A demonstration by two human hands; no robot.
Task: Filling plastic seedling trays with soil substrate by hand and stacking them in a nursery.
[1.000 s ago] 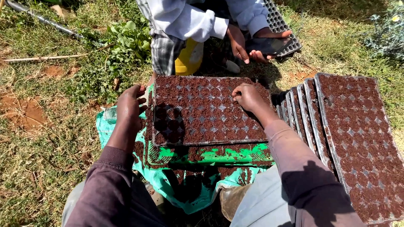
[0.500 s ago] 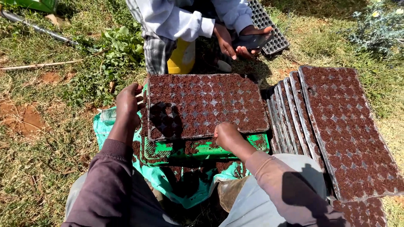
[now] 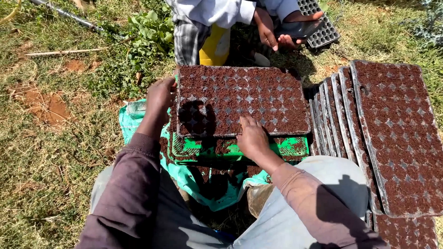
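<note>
- Head view, centre of frame: a seed tray [image 3: 244,101], a thin plastic grid of small cells packed with dark crumbly soil, lies with its long axis left to right, resting on a green crate [image 3: 217,150].
- Left hand [image 3: 160,97] curls around the tray's left short edge; its fingertips are hidden, so their spread cannot be told.
- Right hand [image 3: 251,138] lies at the near long edge, fingers together, tips on the soil.
- Right of frame: filled trays [image 3: 392,138] overlap in a stack.
- Top of frame: another person's hands [image 3: 267,27] hold an empty black tray [image 3: 323,27].
</note>
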